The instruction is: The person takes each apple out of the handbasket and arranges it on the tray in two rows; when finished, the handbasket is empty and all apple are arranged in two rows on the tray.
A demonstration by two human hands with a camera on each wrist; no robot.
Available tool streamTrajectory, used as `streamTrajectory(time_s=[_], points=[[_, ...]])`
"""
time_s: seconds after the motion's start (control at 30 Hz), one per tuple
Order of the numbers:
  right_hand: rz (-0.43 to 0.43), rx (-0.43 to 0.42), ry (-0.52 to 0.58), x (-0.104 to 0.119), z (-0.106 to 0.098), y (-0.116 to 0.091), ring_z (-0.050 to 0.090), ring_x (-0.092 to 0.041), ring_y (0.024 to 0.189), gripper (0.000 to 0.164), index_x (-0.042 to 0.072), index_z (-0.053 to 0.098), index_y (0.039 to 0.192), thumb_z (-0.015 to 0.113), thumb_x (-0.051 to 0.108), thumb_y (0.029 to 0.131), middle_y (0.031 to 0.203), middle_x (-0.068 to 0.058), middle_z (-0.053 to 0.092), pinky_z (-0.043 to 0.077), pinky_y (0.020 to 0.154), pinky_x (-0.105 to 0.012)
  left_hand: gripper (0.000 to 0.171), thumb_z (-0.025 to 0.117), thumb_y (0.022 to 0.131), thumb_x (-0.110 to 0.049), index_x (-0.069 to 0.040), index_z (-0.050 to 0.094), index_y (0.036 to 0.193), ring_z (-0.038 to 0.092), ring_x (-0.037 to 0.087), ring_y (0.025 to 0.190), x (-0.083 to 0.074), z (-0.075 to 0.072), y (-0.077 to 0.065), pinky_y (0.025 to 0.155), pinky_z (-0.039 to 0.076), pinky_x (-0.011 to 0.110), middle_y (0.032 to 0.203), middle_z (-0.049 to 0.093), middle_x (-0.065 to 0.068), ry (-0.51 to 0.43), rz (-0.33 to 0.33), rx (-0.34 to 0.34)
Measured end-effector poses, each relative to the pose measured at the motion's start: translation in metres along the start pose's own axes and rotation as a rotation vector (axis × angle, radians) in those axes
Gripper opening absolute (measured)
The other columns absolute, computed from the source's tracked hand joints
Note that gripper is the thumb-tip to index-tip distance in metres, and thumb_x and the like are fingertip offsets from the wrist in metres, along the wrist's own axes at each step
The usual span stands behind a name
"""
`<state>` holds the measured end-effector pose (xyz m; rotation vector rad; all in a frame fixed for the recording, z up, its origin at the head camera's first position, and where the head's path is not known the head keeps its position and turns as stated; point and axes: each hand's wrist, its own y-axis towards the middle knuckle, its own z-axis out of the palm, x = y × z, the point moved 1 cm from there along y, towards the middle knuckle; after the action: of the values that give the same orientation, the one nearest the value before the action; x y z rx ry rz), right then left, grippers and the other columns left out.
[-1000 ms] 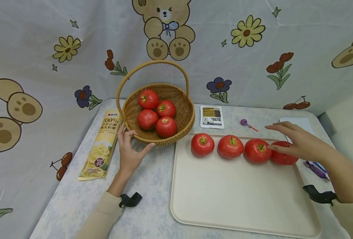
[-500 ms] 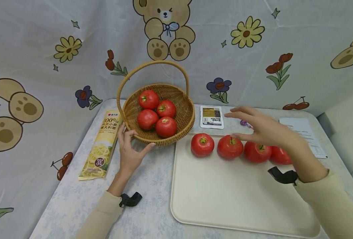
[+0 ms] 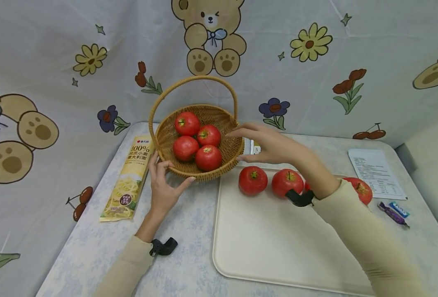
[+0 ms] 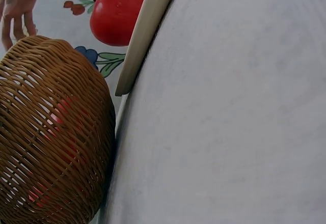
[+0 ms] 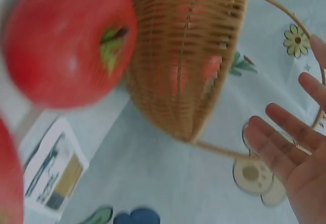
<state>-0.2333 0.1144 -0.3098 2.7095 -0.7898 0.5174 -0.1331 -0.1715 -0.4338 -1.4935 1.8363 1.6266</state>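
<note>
A wicker basket (image 3: 224, 161) with a tall arched handle stands at the back left, holding several red apples (image 3: 208, 158). My left hand (image 3: 163, 192) grips its front left rim, fingers at the side and thumb against the front. At the basket's right rim hovers my right hand (image 3: 269, 144), its fingers spread and holding nothing. In the right wrist view those fingers (image 5: 285, 152) are straight beside the handle. More red apples (image 3: 253, 180) line the back of a cream tray (image 3: 263, 247); the right arm partly hides them. The left wrist view shows the basket's woven wall (image 4: 56, 132).
A yellow pasta packet (image 3: 128, 181) lies left of the basket. Behind the tray, a small white packet (image 5: 56, 170) is mostly hidden by my right hand in the head view. At the right are a printed sheet (image 3: 376, 173) and a purple-wrapped sweet (image 3: 393, 215).
My right hand has moved left, from above the rightmost apples on the tray, across the others, to the basket's right rim. My left hand keeps its place on the basket.
</note>
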Motion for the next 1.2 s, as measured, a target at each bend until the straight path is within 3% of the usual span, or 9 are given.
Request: streamTrajectory(time_s=[0.2,0.43,0.9,1.07,1.2], points=[[-0.059,0.065,0.047,-0.003,0.022,0.039,0.049,-0.023,0.126,0.056,0.023,0.055,0.137,0.077,0.033,0.086,0.137,-0.005,0.050,0.047,0.102,-0.045,0.056,0.088,0.066,0.001,0.008,0.045,0.102,0.020,0.048,0.144,0.001,0.000,0.002,0.094,0.044,0.064,0.153,0.013,0.033,-0.007,-0.004,-0.001],[-0.032,0.183,0.082,-0.019,0.052,0.075,0.052,-0.028,0.124,0.057,0.020,0.055,0.137,0.077,0.029,0.085,0.137,-0.007,0.049,0.045,0.103,-0.043,0.056,0.088,0.067,0.000,0.007,0.046,0.103,0.027,0.048,0.141,0.004,0.001,-0.001,0.095,0.045,0.060,0.154,0.014,0.031,0.009,-0.010,0.009],[0.037,0.360,0.084,-0.031,0.079,0.110,0.046,-0.026,0.127,0.053,0.022,0.058,0.130,0.080,0.030,0.083,0.139,-0.011,0.042,0.039,0.109,-0.043,0.058,0.089,0.066,-0.002,0.007,0.045,0.103,0.029,0.050,0.139,0.002,0.002,-0.002,0.095,0.046,0.059,0.153,0.014,0.034,0.009,-0.006,0.022],[0.067,0.432,0.039,-0.032,0.085,0.115,0.025,-0.032,0.146,0.053,0.026,0.057,0.130,0.080,0.032,0.082,0.154,-0.013,0.033,0.029,0.116,-0.052,0.058,0.090,0.067,-0.005,0.006,0.045,0.103,0.029,0.048,0.140,0.004,0.002,0.000,0.093,0.047,0.058,0.153,0.015,0.033,0.020,0.006,0.011],[0.100,0.474,0.026,-0.031,0.089,0.118,0.011,-0.037,0.150,0.056,0.029,0.055,0.133,0.079,0.032,0.083,0.160,-0.012,0.026,0.021,0.117,-0.058,0.058,0.090,0.067,-0.005,0.005,0.045,0.102,0.028,0.046,0.141,0.006,0.000,0.000,0.093,0.048,0.057,0.153,0.015,0.032,0.034,-0.005,0.008]])
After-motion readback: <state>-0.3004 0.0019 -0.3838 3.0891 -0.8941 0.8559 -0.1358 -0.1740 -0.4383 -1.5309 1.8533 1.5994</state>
